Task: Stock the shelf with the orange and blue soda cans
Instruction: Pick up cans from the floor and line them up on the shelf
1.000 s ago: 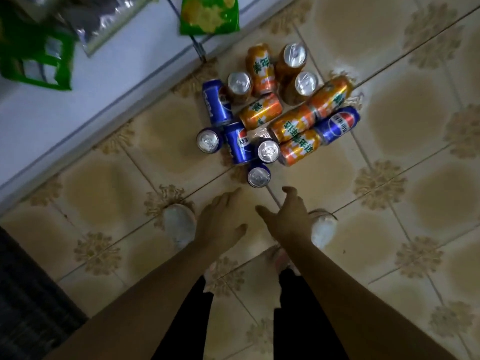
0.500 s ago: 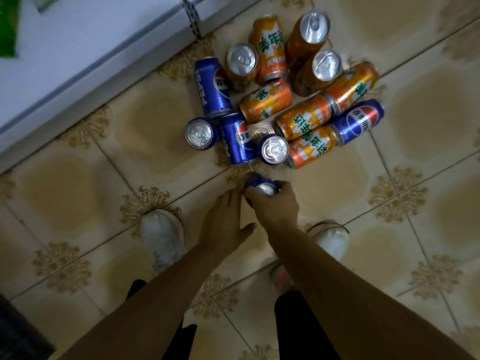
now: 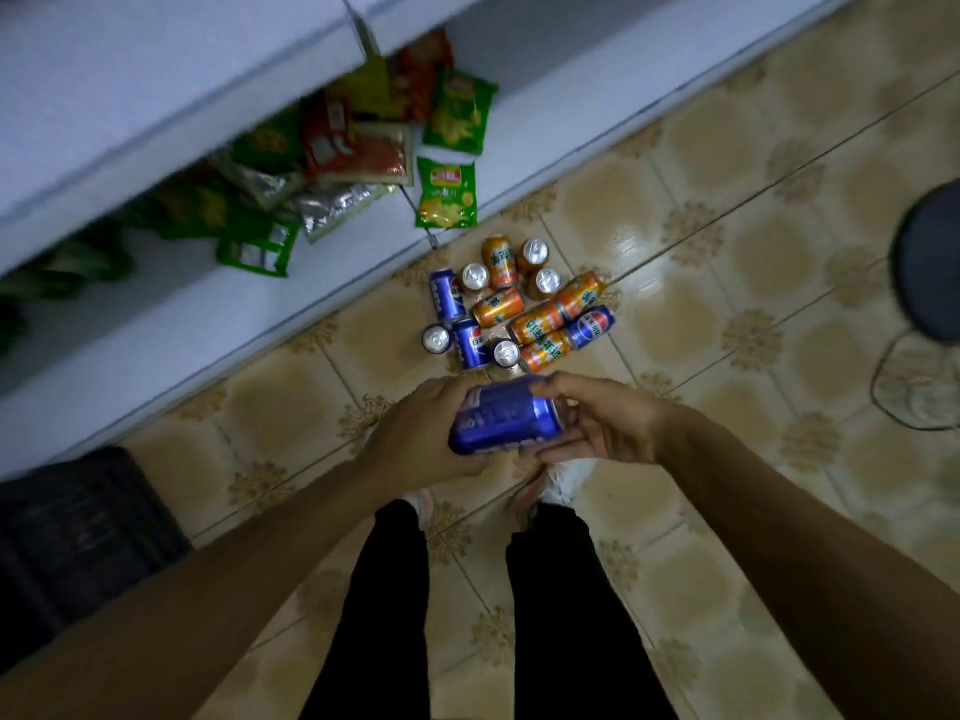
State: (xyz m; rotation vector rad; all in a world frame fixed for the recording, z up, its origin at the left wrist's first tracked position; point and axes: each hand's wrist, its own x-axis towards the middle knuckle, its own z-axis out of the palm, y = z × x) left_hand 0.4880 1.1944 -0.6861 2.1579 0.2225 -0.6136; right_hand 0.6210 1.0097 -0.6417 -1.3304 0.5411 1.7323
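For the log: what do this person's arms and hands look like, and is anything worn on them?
Both forearms are bare, with no sleeve in view. The left hand and right hand carry no glove, and no ring, watch or bracelet can be made out. Below them show black trousers and light-coloured shoes.

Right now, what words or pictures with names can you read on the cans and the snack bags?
Blue can lying on the floor: the round red, white and blue Pepsi logo; its lettering is too small to read.
Orange cans: green Chinese characters, too blurred to read.
Green chip bag: a red label, unreadable.
Blue can held in both hands: print blurred, unreadable.
Other snack bags: blurred.
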